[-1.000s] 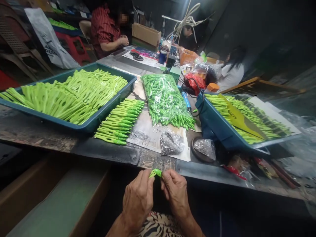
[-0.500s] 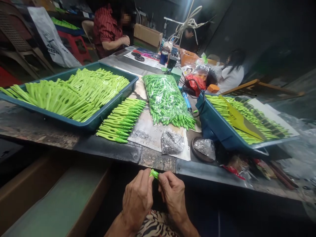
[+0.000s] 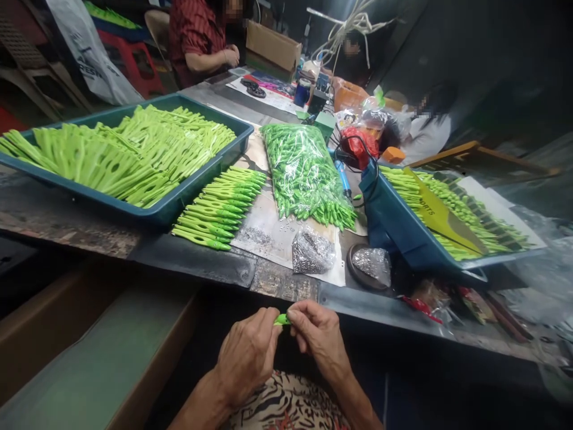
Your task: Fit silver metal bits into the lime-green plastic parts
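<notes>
My left hand and my right hand meet just below the table's front edge, over my lap. Both are closed on one small green plastic piece, of which only a tip shows between the fingertips. On the table ahead lies a neat row of green plastic handles. Behind it a teal tray is heaped with flat green parts. A clear bag of small green pieces lies in the middle.
A second teal tray of green parts with a yellow card stands tilted at the right. Two small bags of tiny metal parts lie near the front edge. Other people sit at the far end. A brown box stands low at my left.
My hands have turned the green piece: its tip stuck up between the fingers before and now lies flat and nearly hidden. The view has shifted slightly.
</notes>
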Available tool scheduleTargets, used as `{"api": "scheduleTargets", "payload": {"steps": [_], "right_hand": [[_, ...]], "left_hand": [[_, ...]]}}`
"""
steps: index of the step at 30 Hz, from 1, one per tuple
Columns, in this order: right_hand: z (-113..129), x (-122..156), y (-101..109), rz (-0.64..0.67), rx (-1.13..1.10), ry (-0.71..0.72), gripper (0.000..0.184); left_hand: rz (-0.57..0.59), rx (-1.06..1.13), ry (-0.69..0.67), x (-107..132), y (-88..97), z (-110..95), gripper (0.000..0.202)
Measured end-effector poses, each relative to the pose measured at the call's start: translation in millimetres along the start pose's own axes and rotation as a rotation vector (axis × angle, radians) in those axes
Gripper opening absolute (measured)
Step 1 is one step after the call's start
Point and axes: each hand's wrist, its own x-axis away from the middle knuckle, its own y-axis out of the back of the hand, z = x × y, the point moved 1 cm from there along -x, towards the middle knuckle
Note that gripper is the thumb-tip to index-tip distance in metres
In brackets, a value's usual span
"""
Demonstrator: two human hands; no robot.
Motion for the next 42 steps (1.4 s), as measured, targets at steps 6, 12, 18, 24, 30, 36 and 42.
{"api": "scheduleTargets", "payload": {"steps": [6, 12, 18, 24, 30, 36, 42], "right_hand": [[1.1, 3.3, 17.5, 0.269, -0.021, -0.032, 0.026], [6.5, 10.2, 18.5, 0.313, 0.229, 0.078, 0.015], [6.1, 11.8, 20.1, 0.337, 0.421, 0.269, 0.015], [3.4, 11.3, 19.7, 0.331, 0.493, 0.371, 0.016], [0.4, 8.5, 18.0, 0.317, 0.527, 0.483, 0.018], [-0.9, 3.6, 17.5, 0.324, 0.511, 0.525, 0.019], [10.6, -6.5, 21.3, 0.337, 0.493, 0.459, 0.013]], "left_hand": [[0.074, 0.004, -0.092, -0.8, 6.8, -0.5, 0.018], [0.118, -0.014, -0.162, 1.2, 6.9, 1.7, 0.021], [0.093, -0.064, -0.225, 4.4, 2.3, 1.1, 0.019], [0.036, -0.111, -0.262, 6.3, -0.3, -0.5, 0.019], [-0.041, -0.147, -0.262, 7.6, -2.3, 0.4, 0.018], [-0.132, -0.231, -0.292, 8.4, -6.4, 0.8, 0.014], [-0.285, -0.181, -0.357, -1.7, -11.8, 5.7, 0.014]]}}
